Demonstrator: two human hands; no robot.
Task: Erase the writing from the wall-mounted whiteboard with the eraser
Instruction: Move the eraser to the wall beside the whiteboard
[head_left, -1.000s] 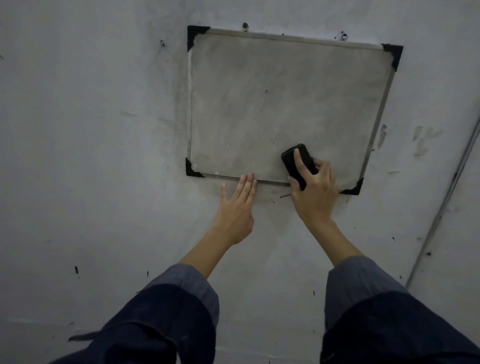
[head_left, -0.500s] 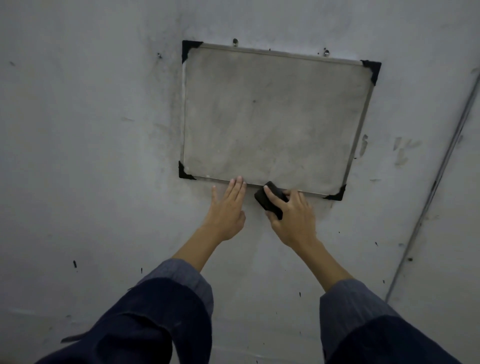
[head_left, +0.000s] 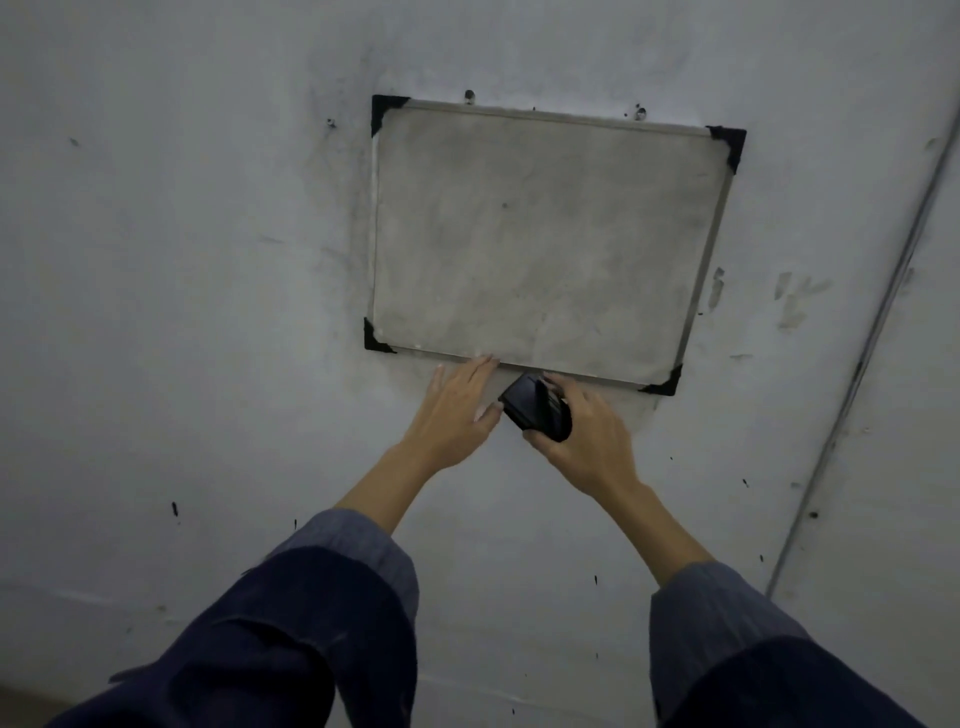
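Wall (head_left: 171, 291): grey-white plaster, scuffed, with dark specks and smudges, heaviest around the board's left edge.

Left hand (head_left: 457, 410): flat against the wall just below the board's bottom edge, fingers straight and close together, tips reaching the lower frame rail. It holds nothing. Dark blue sleeve (head_left: 291, 634) covers the forearm, cuff turned back.

Whiteboard (head_left: 545, 239): mounted on the wall, metal-framed with black plastic corner caps, two fixing screws above the top rail. The surface shows grey smeared residue; no legible writing can be made out.

Eraser (head_left: 532, 405): black, rectangular, located just under the board's bottom rail, off the writing surface, between the two hands and close beside the left thumb.

Right hand (head_left: 587, 441): fingers and thumb curled around the eraser, gripping it from the right.

Far right: a thin conduit (head_left: 878, 322) runs diagonally down the wall.
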